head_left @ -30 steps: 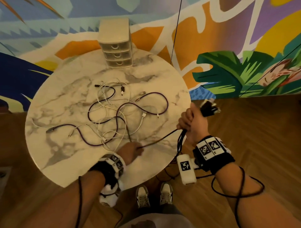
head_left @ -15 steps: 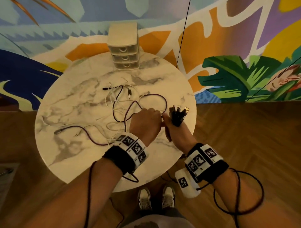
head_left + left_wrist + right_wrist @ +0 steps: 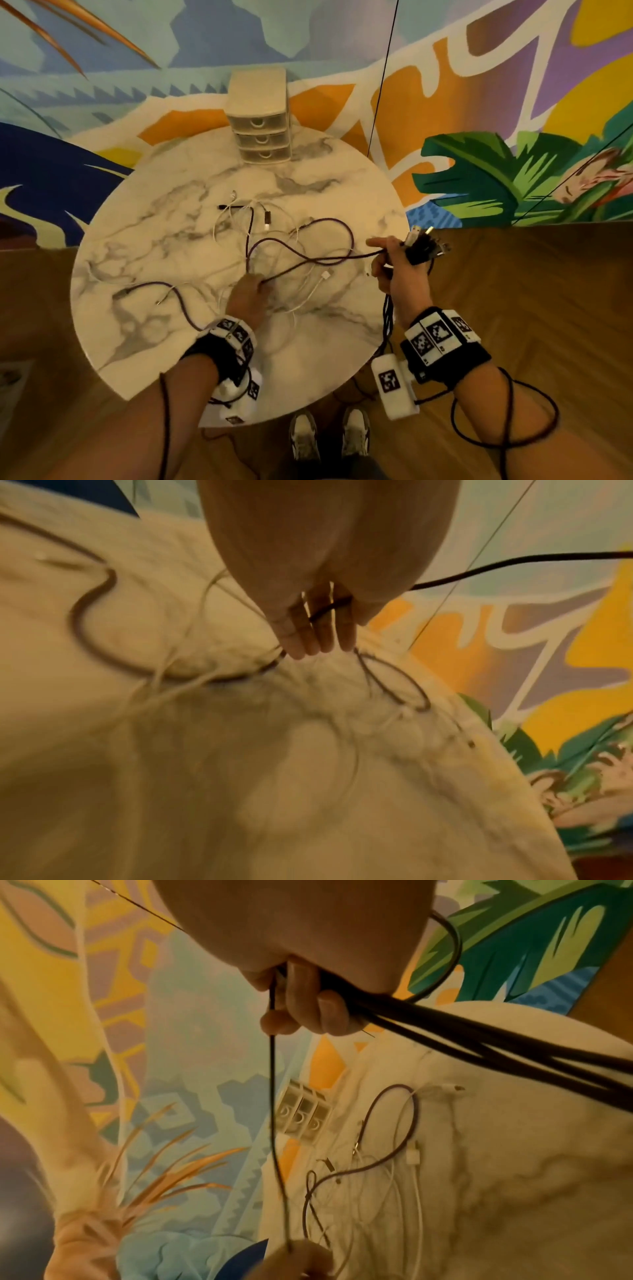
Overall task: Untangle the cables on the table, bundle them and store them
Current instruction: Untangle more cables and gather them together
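A tangle of dark purple cables (image 3: 308,260) and thin white cables (image 3: 310,294) lies on the round marble table (image 3: 137,274). My right hand (image 3: 394,267) is over the table's right edge, gripping a bundle of dark cables (image 3: 479,1042) whose plugs (image 3: 424,245) stick up above the fist; the loops hang below the hand. One dark cable (image 3: 514,564) runs taut from that hand to my left hand (image 3: 250,294), which pinches it (image 3: 329,610) low over the tangle.
A small cream three-drawer organiser (image 3: 260,120) stands at the table's far edge, drawers shut. A painted mural wall rises behind it. Wooden floor (image 3: 513,308) surrounds the table, and my shoes (image 3: 329,435) are near its front edge.
The hands met at the table's right side half a second ago. The left hand has since slid back along the dark cable to the tangle, and the right hand has moved right, past the edge.
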The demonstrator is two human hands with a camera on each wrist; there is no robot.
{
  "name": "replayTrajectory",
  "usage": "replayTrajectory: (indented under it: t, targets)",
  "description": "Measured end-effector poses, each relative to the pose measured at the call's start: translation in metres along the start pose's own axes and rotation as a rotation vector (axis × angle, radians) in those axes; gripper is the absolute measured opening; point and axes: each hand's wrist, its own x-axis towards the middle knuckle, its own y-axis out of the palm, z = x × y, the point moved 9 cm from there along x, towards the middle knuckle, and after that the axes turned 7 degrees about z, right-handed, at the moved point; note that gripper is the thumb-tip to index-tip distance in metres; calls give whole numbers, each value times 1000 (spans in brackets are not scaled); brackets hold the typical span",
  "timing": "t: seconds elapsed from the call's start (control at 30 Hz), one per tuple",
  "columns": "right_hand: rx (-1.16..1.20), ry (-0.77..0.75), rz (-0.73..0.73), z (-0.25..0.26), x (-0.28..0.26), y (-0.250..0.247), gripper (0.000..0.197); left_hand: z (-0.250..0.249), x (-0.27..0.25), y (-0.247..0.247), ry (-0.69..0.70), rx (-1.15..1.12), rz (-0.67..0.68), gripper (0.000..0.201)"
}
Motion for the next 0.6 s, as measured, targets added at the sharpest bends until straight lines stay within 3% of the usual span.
replayTrajectory:
  t: [0.13,0.2,0.27,0.33,0.43,0.53,0.6]
  targets:
    - [62,-31,-112,2,1,-17,36,-49,-4,-65,237,-13,-341,15]
    - [97,-40,-143,4,1,-20,33,-43,-1,-46,223,85,-211,17]
    - [125,-43,-150,5,0,-21,29,-12,4,-11,53,239,58,24]
    - [150,-33,-129,4,0,-18,32,-9,3,-12,-14,203,39,26]
    - [95,50,-23,-9,-4,-4,46,-74,-10,-23,215,228,-145,37]
    - [-96,191,200,-29,-14,31,57,-131,-38,-7,418,382,-148,35]
    - [-178,229,238,-34,-19,45,48,-151,-55,7,520,456,-138,25]
